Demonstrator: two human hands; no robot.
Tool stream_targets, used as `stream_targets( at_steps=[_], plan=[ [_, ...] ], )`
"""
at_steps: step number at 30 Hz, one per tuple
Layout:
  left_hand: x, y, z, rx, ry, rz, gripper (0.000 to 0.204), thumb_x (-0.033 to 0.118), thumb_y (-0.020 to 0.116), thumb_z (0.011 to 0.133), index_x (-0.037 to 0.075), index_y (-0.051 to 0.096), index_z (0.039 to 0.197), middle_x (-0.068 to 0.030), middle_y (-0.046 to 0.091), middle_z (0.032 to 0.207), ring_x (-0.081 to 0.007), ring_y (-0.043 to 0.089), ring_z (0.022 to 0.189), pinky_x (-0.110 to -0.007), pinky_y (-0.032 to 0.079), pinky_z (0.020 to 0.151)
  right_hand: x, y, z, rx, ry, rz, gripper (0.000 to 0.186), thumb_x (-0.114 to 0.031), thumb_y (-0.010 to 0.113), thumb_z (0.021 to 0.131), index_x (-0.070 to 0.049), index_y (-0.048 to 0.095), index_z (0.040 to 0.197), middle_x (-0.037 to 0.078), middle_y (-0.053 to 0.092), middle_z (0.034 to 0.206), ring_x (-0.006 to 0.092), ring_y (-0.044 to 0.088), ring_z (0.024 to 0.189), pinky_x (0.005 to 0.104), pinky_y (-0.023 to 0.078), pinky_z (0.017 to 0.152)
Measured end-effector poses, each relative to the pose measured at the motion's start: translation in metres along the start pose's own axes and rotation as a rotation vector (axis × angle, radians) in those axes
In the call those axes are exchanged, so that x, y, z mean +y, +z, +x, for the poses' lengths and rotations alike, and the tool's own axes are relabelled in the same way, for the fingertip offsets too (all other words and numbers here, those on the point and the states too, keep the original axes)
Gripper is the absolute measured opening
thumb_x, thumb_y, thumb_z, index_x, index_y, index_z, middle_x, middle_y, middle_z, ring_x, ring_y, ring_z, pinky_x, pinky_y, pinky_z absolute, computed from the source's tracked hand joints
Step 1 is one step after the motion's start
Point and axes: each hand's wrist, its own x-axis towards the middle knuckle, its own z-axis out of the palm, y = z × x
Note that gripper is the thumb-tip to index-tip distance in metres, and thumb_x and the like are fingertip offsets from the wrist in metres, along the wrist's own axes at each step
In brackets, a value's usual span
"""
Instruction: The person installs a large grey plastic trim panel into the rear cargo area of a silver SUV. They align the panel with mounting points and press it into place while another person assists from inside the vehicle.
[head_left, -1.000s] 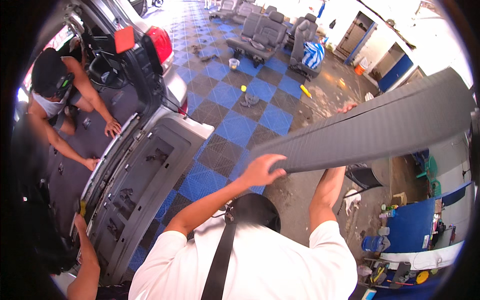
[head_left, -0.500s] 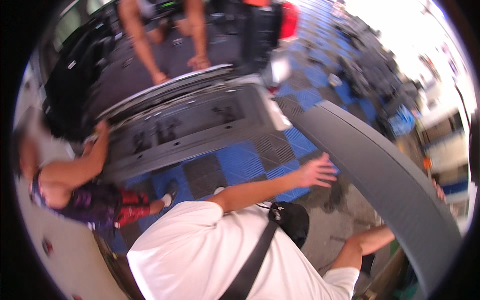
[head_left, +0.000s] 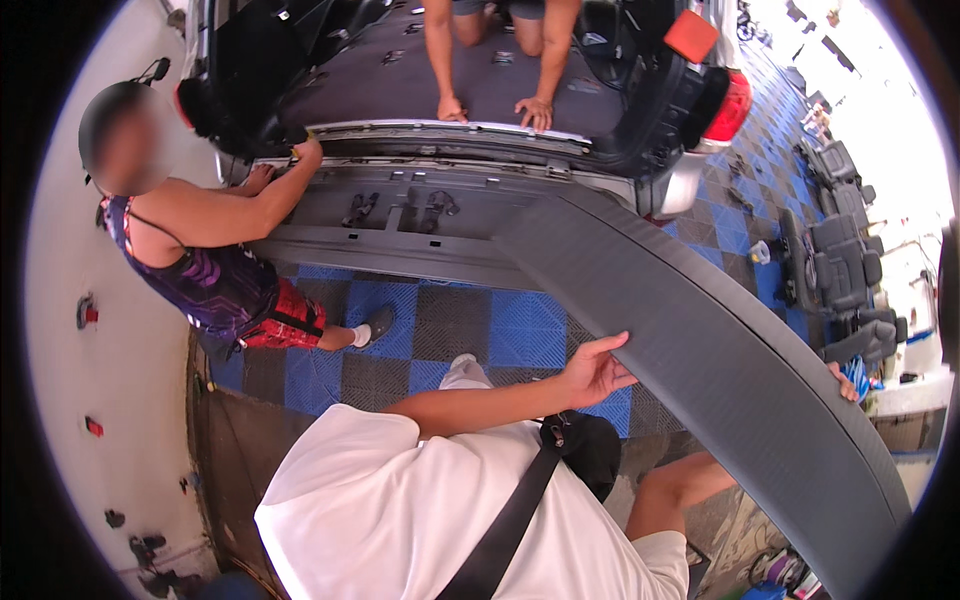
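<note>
A long dark grey trim panel point(head_left: 680, 335) slants from the lowered tailgate down to the lower right. My left hand point(head_left: 598, 372) holds its near long edge, thumb on top and fingers partly hidden beneath. Over at the far long edge, the fingertips of my right hand point(head_left: 845, 382) curl around the rim; the rest of that hand is behind the panel. The panel's far end overlaps the inner face of the tailgate point(head_left: 400, 255) in this view; whether they touch I cannot tell.
A co-worker in a patterned tank top point(head_left: 205, 235) stands left, hands at the tailgate's hinge side. Another person's hands point(head_left: 535, 112) rest on the vehicle's cargo floor point(head_left: 390, 90). Removed seats point(head_left: 835, 260) lie at right on blue and black floor tiles point(head_left: 528, 325).
My left hand, spread open beside the panel before, has closed on its near edge. The view has turned right-to-left, and the panel's far end now overlaps the tailgate.
</note>
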Motion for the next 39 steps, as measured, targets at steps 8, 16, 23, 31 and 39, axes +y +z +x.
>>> stream_targets(
  at_steps=[8, 16, 23, 31, 39],
  plan=[
    [0.099, 0.011, -0.034, -0.024, 0.25, 0.123, 0.053, 0.04, 0.057, 0.112, 0.0, 0.053, 0.146, -0.0167, 0.066, 0.143, -0.0306, 0.069, 0.127, -0.052, 0.059, 0.107, 0.183, 0.134, 0.029, -0.287, 0.225, 0.42, 0.042, -0.032, 0.043, 0.114, -0.005, 0.056, 0.144, 0.014, 0.062, 0.14, 0.0256, 0.062, 0.127, 0.0437, 0.05, 0.112],
    [0.215, -0.017, -0.043, 0.155, 0.506, 0.022, 0.044, 0.028, 0.066, 0.109, 0.0, 0.055, 0.142, -0.0147, 0.068, 0.136, -0.0292, 0.071, 0.124, -0.047, 0.062, 0.105, 0.382, 0.316, 0.025, -0.506, 0.396, 0.776, 0.042, -0.031, 0.042, 0.114, -0.005, 0.055, 0.144, 0.014, 0.061, 0.143, 0.0257, 0.061, 0.13, 0.0442, 0.049, 0.114],
    [0.356, -0.047, -0.07, 0.375, 0.648, 0.027, 0.052, 0.035, 0.073, 0.104, 0.005, 0.057, 0.144, -0.0124, 0.067, 0.137, -0.0292, 0.067, 0.125, -0.047, 0.058, 0.105, 0.515, 0.431, 0.002, -0.588, 0.465, 0.956, 0.042, -0.03, 0.041, 0.114, -0.004, 0.055, 0.145, 0.014, 0.06, 0.146, 0.0259, 0.06, 0.133, 0.0447, 0.049, 0.116],
    [0.473, -0.076, -0.111, 0.617, 0.868, 0.038, 0.051, 0.042, 0.062, 0.109, 0.006, 0.057, 0.146, -0.0088, 0.064, 0.146, -0.0311, 0.061, 0.135, -0.049, 0.047, 0.117, 0.595, 0.459, -0.022, -0.561, 0.429, 0.991, 0.042, -0.028, 0.04, 0.115, -0.004, 0.055, 0.146, 0.015, 0.058, 0.149, 0.026, 0.059, 0.137, 0.0452, 0.048, 0.118],
    [0.564, -0.095, -0.142, 0.668, 1.038, 0.006, 0.047, 0.035, 0.065, 0.108, 0.004, 0.059, 0.143, -0.011, 0.066, 0.143, -0.0316, 0.062, 0.133, -0.053, 0.049, 0.118, 0.607, 0.482, -0.066, -0.368, 0.58, 0.717, 0.043, -0.028, 0.043, 0.114, -0.003, 0.053, 0.148, 0.015, 0.057, 0.151, 0.0292, 0.058, 0.138, 0.0476, 0.047, 0.12]
  ],
)
